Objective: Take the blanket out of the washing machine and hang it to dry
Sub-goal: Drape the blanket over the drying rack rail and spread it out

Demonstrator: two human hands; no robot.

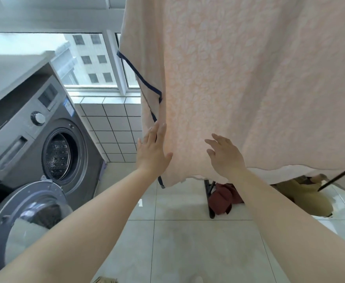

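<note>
You are reaching both arms forward toward the blanket (239, 82), which is hanging in front of you, filling the upper right of the view, its lower edge clear of the tiled floor (188, 242). Your left hand (152, 152) is lying flat against its left side beside the dark blue trim (141, 76), grip open, fingers spread. Your right hand (224, 156) is hovering at the fabric, grip open too. The washing machine (24, 129) is standing to your left, its door (22, 213) swung open.
</note>
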